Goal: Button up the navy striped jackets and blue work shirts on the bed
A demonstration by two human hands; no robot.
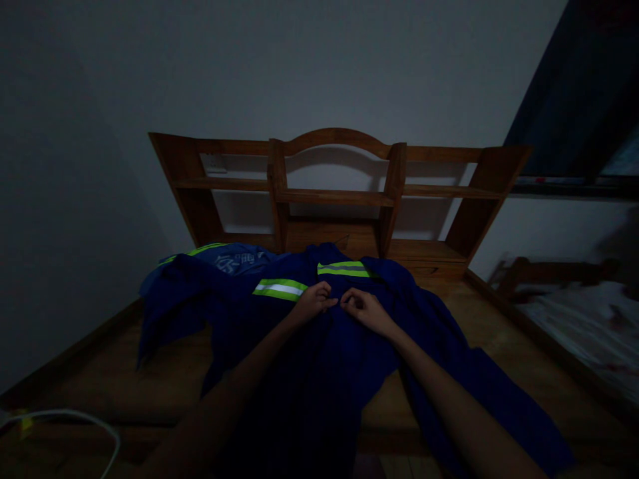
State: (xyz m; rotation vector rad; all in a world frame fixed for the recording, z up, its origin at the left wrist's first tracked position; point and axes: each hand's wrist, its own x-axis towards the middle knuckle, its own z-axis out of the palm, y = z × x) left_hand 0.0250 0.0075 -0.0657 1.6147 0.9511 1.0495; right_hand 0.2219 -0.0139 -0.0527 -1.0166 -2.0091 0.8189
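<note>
Your left hand (313, 301) & right hand (364, 307) meet mid-chest on the blue hi-vis work jacket (309, 372), fingers curled, pinching cloth btw the reflective stripes (279, 289). Jacket lies spread on the wooden bed base (479, 319) — sleeves sprawled, unfolded — looks early on.

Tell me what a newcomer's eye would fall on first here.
The yellow-green and silver reflective stripes glow brightest in the dim room, across the top of the blue work garment spread on the wooden surface in the middle. Just below them the left hand and right hand meet, both pinching the cloth. Behind stands a wooden shelf unit against the wall.
</note>
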